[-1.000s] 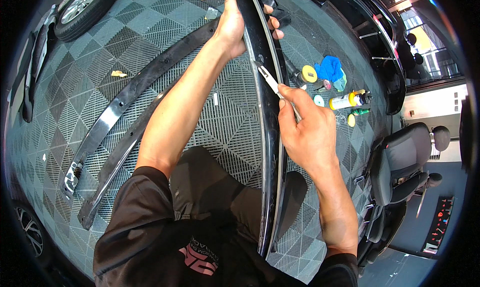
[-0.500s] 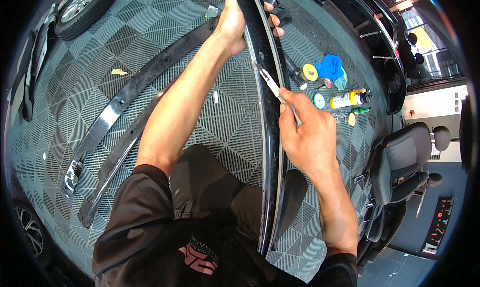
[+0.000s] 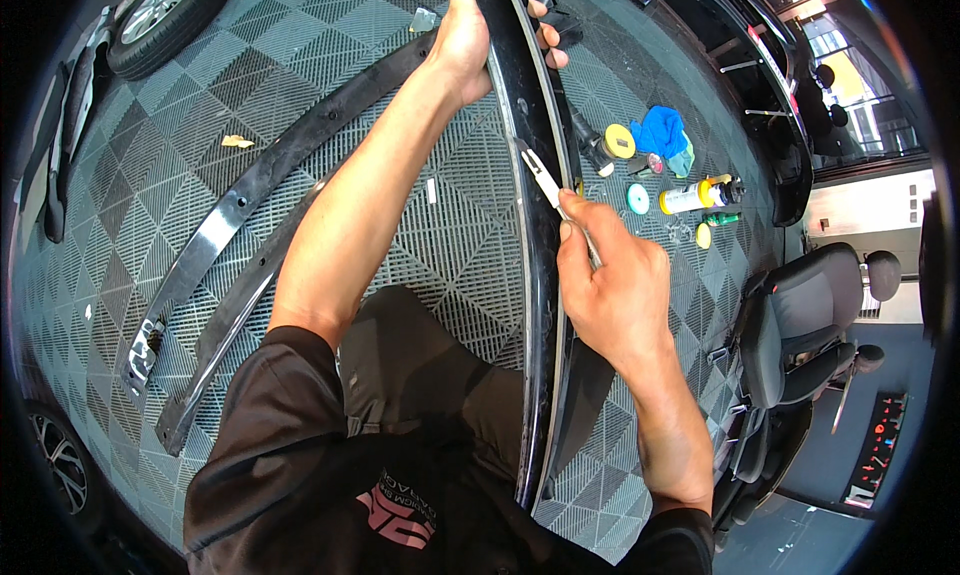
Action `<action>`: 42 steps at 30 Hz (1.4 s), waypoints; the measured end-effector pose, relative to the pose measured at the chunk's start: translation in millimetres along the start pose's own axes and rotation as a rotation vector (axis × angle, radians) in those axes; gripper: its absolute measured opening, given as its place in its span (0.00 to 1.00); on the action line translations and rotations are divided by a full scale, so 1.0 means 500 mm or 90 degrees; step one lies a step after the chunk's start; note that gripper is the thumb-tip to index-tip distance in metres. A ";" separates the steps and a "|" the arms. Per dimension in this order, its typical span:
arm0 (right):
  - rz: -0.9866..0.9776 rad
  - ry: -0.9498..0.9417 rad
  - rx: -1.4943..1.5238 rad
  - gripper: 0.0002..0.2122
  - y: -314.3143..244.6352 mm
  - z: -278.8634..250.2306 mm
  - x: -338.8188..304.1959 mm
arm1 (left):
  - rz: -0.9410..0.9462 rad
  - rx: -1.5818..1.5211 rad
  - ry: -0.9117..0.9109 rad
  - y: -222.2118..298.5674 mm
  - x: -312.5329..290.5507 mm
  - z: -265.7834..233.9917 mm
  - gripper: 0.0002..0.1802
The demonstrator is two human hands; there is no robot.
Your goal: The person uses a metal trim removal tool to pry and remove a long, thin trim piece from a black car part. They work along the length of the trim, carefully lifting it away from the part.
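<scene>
A long, glossy black car trim strip (image 3: 541,245) with a pale line along its left edge runs upright from the far edge down to my lap. My left hand (image 3: 466,45) grips its far part, palm on the left side and fingertips curling round the right. In my right hand (image 3: 615,275) is a slim silver utility knife (image 3: 541,179), thumb and forefinger closed along its handle. The knife's front end points away from me and lies against the left side of the strip; whether the blade cuts into anything is too small to tell.
Two more dark trim strips (image 3: 290,140) lie on the grey tiled floor (image 3: 460,215) at left. To the right are a polisher-like tool (image 3: 590,140), a blue cloth (image 3: 660,133), a white-yellow bottle (image 3: 685,199) and round pads (image 3: 638,199). Car seats (image 3: 800,315) stand farther right, a wheel (image 3: 165,15) far left.
My right hand and the knife have slid slightly toward me along the strip's left edge. The left hand keeps its hold in nearly the same spot.
</scene>
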State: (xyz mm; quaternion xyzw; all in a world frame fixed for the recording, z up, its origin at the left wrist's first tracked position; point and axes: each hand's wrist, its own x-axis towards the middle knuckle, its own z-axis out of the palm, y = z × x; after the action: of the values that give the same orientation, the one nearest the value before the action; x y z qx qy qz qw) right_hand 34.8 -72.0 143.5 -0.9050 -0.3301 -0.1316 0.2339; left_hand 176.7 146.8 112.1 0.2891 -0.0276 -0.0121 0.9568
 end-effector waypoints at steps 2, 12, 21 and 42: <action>0.004 -0.006 0.002 0.10 0.000 0.000 -0.005 | 0.011 0.002 0.000 0.002 0.000 0.002 0.46; 0.005 -0.006 0.002 0.11 0.004 0.002 -0.036 | 0.026 -0.009 0.006 -0.005 0.005 -0.004 0.46; 0.011 -0.002 0.002 0.11 -0.003 -0.004 -0.058 | 0.012 -0.023 0.006 -0.004 0.009 0.000 0.45; 0.016 0.012 -0.010 0.10 -0.014 -0.006 -0.107 | 0.008 -0.005 0.000 -0.009 0.010 0.002 0.46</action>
State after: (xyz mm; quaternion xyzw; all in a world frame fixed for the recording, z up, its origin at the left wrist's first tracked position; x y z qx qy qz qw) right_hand -10.3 -97.4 127.6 -0.9096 -0.3154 -0.1400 0.2313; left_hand 181.7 142.5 110.8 0.2853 -0.0296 -0.0058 0.9580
